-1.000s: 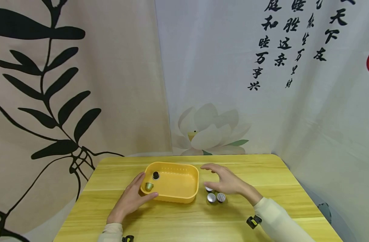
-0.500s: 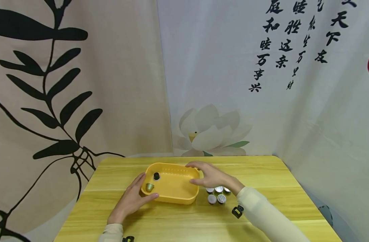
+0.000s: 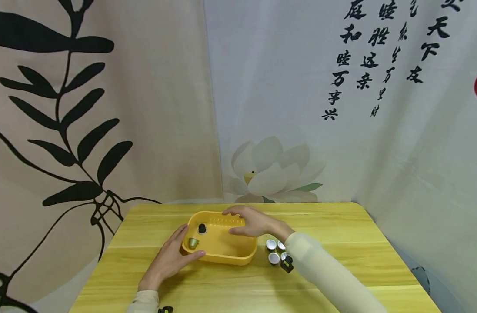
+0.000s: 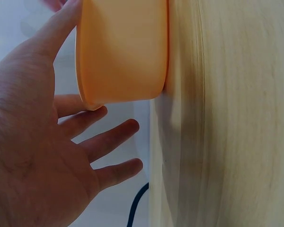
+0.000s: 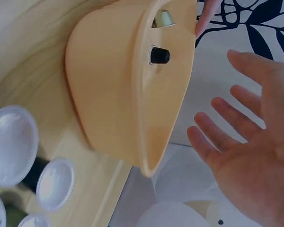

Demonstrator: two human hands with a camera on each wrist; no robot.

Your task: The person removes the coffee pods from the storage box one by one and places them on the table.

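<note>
A yellow plastic basket (image 3: 226, 248) stands on the table. Inside, toward its left end, are a black coffee capsule (image 3: 201, 228) and a green-gold coffee capsule (image 3: 193, 243). My left hand (image 3: 168, 263) spans the basket's near left corner, thumb along the front rim and fingers at the left end. The left wrist view shows those fingers spread and mostly straight beside the basket's wall (image 4: 123, 56). Over the basket's right part hovers my right hand (image 3: 254, 221), its fingers spread and holding nothing; the right wrist view shows its bare palm (image 5: 255, 161).
Right of the basket, several coffee capsules (image 3: 273, 258) stand with silver lids up, partly covered by the right forearm and its wrist camera (image 3: 287, 264). The wooden table (image 3: 222, 289) ends at a printed curtain (image 3: 175, 108) behind.
My right hand has moved left from above the loose capsules to over the basket, fingers still spread. The left hand stays at the basket's corner, and both capsules inside keep their places.
</note>
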